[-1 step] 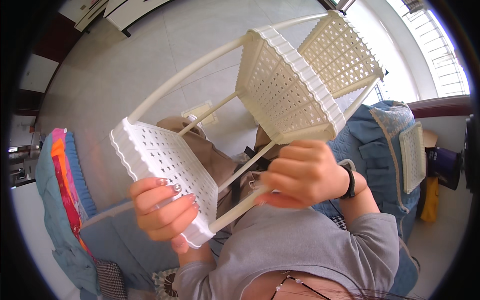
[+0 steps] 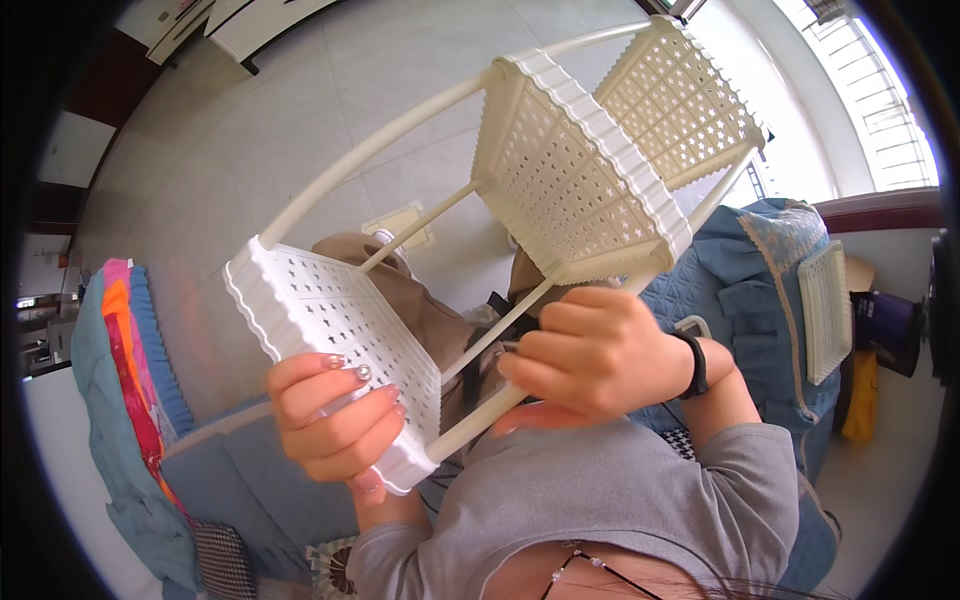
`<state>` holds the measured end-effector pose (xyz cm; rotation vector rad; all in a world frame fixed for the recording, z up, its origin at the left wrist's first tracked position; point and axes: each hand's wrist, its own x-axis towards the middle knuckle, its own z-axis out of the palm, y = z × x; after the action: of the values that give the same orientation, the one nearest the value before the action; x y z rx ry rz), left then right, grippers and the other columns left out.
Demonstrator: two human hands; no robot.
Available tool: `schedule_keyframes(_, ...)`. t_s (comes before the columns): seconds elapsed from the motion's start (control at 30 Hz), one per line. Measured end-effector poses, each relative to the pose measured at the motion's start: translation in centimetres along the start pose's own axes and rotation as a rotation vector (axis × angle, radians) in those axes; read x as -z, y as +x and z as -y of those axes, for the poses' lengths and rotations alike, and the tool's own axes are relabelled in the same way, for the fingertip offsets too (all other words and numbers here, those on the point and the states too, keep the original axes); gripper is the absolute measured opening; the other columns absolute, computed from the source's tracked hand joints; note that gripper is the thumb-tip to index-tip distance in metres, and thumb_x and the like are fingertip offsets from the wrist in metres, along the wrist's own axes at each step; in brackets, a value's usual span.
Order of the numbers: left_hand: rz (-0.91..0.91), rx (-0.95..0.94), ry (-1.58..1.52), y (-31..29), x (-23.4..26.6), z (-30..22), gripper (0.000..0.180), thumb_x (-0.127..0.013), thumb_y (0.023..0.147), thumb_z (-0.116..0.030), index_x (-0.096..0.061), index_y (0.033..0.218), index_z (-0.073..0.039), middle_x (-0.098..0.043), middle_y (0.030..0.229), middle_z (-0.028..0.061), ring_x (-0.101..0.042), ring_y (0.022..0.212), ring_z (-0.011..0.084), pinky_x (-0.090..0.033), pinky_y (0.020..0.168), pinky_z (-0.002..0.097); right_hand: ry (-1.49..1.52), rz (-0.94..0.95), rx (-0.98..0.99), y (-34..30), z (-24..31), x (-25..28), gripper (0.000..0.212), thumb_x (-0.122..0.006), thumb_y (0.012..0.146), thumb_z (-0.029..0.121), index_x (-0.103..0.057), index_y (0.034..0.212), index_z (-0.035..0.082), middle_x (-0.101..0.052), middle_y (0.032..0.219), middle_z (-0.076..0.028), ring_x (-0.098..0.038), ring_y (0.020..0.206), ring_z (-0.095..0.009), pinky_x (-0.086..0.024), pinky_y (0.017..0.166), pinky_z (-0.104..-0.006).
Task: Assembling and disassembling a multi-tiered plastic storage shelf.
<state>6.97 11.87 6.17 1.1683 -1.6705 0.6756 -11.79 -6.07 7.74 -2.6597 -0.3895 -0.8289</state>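
Note:
A cream-white plastic shelf rack [image 2: 375,140] lies tilted across my lap, its tiers joined by round poles. My left hand [image 2: 338,420] grips the rim of the near-left perforated tier [image 2: 345,315], fingers over the outer edge and thumb below. With curled fingers, my right hand [image 2: 612,350] is closed around the near pole [image 2: 482,420], between that tier and the middle tier [image 2: 565,175]. The far tier [image 2: 685,105] stands beyond, toward the window. My right fingers cover part of the pole.
Blue quilted sofa covers [image 2: 745,275] lie to the right, with a loose cream perforated tray [image 2: 824,312] leaning there. At left is a sofa with colourful cloth [image 2: 120,330] and a checked cushion [image 2: 222,560]. Grey floor tiles [image 2: 250,130] extend ahead to a white cabinet [image 2: 262,30].
My right hand has shifted slightly left along the pole. The near-left tier and my left hand have moved a little to the right.

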Motion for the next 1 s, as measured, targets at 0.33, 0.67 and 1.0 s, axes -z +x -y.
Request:
schedule_keyframes(0.33, 0.441, 0.119, 0.018, 3.2, 1.0, -1.9, 0.053, -0.034, 0.095, -0.041, -0.065, 0.073, -0.006, -0.064, 0.077, 0.0064, -0.062, 0.079, 0.0261, -0.053, 0.074, 0.0435, 0.103, 0.139, 0.189, 2.1, 0.6, -0.9, 0.022, -0.062, 0.077, 0.025, -0.057, 0.085, 0.004, -0.042, 0.068, 0.001, -0.045, 0.055, -0.011, -0.033, 0.044, -0.0261)
schedule_keyframes(0.67, 0.806, 0.294, -0.020, 7.2, 0.7, -3.8, 0.030, -0.080, 0.059, -0.020, -0.062, 0.075, -0.002, -0.061, 0.077, 0.0097, -0.061, 0.083, 0.0303, -0.050, 0.085, 0.0495, 0.202, 0.427, 0.100, 3.0, -0.7, 1.0, 0.015, -0.061, 0.082, 0.020, -0.055, 0.081, 0.006, -0.054, 0.066, -0.004, -0.059, 0.055, -0.020, -0.042, 0.044, -0.0321)
schedule_keyframes(1.0, 0.867, 0.256, -0.059, 8.8, 0.7, -4.2, 0.030, -0.075, 0.055, -0.016, -0.063, 0.078, 0.000, -0.059, 0.078, 0.0100, -0.058, 0.081, 0.0288, -0.048, 0.085, 0.0507, 0.328, 0.695, -0.080, 4.8, -0.9, 4.2, 0.029, -0.060, 0.093, 0.035, -0.052, 0.081, 0.009, -0.053, 0.063, -0.003, -0.058, 0.056, -0.023, -0.043, 0.046, -0.0354)
